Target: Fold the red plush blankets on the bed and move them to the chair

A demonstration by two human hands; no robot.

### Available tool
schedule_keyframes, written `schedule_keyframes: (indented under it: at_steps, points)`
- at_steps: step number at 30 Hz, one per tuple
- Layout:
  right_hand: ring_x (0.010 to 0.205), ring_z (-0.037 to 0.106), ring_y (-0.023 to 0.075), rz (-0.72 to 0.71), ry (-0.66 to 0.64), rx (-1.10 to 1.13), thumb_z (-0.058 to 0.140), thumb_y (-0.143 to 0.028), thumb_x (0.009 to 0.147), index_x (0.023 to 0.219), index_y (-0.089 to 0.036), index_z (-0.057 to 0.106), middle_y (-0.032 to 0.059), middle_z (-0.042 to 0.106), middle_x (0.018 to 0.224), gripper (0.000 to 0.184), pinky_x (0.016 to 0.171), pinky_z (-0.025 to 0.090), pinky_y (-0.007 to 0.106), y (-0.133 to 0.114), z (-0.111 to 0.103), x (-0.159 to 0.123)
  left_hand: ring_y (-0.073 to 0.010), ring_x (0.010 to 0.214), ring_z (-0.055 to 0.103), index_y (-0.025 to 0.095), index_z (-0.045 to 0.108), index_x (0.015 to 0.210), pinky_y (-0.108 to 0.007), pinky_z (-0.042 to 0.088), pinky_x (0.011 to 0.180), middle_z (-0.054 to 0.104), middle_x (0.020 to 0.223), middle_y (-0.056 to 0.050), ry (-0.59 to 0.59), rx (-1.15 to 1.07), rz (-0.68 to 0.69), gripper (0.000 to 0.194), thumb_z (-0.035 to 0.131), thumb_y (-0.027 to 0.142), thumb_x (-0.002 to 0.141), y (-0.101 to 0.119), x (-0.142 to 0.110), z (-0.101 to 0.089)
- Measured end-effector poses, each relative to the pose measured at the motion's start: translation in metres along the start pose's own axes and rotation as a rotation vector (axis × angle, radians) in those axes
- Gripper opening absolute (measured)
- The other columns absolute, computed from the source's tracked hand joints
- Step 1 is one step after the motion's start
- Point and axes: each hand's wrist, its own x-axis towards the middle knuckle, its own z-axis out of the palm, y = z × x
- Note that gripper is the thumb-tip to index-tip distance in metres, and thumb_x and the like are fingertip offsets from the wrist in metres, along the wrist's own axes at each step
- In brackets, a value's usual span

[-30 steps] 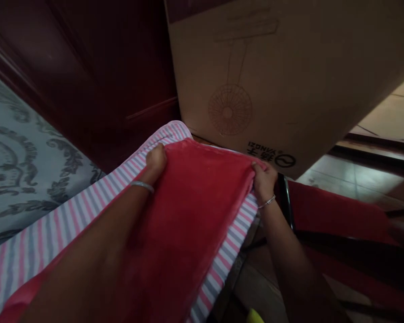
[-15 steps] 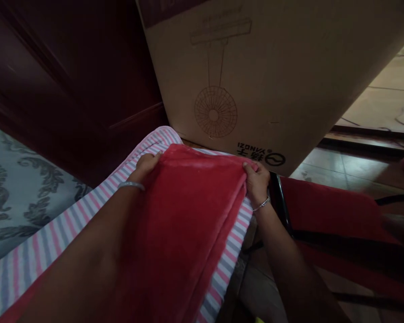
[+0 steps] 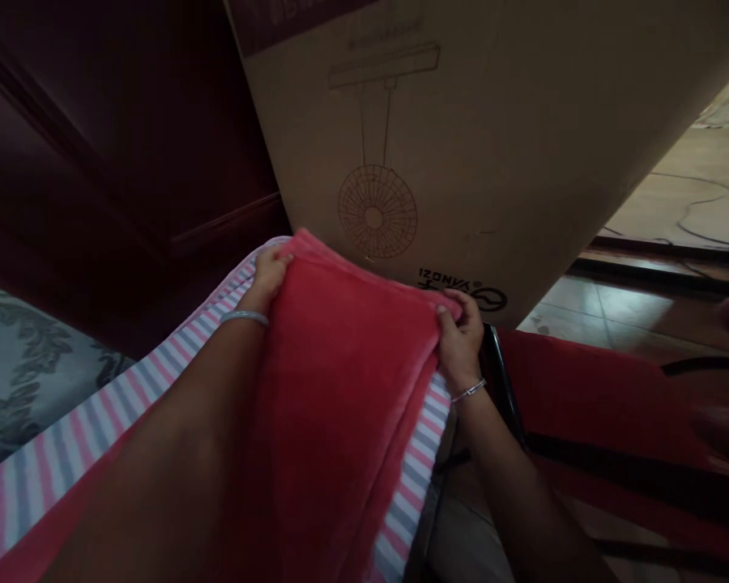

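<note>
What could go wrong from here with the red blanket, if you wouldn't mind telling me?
The left hand and right hand grip the red blanket near its far corners; if one slipped, that edge could drop crooked or crease. The striped sheet lies beneath and might be dragged along or rumpled. The cardboard box stands just beyond, so the edge could brush it.

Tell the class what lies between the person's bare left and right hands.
In the head view, the far end of the soft red cloth spans between the left hand and the right hand.
</note>
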Motion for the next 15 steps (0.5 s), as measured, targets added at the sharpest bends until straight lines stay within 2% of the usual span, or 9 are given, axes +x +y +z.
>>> schedule_keyframes:
  at_steps: [3, 6, 10, 15]
  points:
    - [0.102, 0.061, 0.0237, 0.004, -0.010, -0.017, 0.056, -0.041, 0.082, 0.108, -0.021, 0.066, 0.0062, 0.068, 0.109, 0.033, 0.096, 0.046, 0.040, 0.002, 0.001, 0.000, -0.0183, 0.097, 0.066, 0.017, 0.070, 0.109, -0.026, 0.052, 0.082, 0.072, 0.105, -0.003, 0.025, 0.159, -0.013, 0.026, 0.050, 0.023, 0.093, 0.001, 0.004, 0.002]
    - [0.096, 0.061, 0.0240, 0.058, -0.024, -0.079, 0.057, -0.040, 0.079, 0.106, -0.020, 0.067, 0.0070, 0.070, 0.104, 0.035, 0.092, 0.048, 0.039, 0.007, 0.002, 0.001, -0.0240, 0.109, 0.066, 0.021, 0.071, 0.108, -0.031, 0.050, 0.091, 0.074, 0.113, -0.006, -0.105, 0.408, -0.101, 0.024, 0.056, 0.026, 0.090, -0.006, -0.008, 0.015]
    - [0.093, 0.061, 0.0242, 0.063, -0.013, -0.124, 0.056, -0.040, 0.078, 0.107, -0.019, 0.068, 0.0080, 0.071, 0.103, 0.037, 0.089, 0.048, 0.039, 0.012, 0.003, 0.002, -0.0300, 0.118, 0.063, 0.022, 0.069, 0.111, -0.038, 0.049, 0.096, 0.071, 0.123, -0.012, -0.187, 0.477, -0.144, 0.025, 0.059, 0.032, 0.090, -0.018, -0.025, 0.028]
    - [0.089, 0.060, 0.0239, 0.066, -0.012, -0.169, 0.056, -0.038, 0.076, 0.107, -0.018, 0.067, 0.0083, 0.071, 0.100, 0.038, 0.088, 0.047, 0.039, 0.016, 0.002, 0.003, -0.0253, 0.117, 0.064, 0.014, 0.057, 0.134, -0.034, 0.049, 0.099, 0.067, 0.129, -0.014, -0.298, 0.478, -0.116, 0.044, 0.057, 0.033, 0.095, -0.012, -0.027, 0.012]
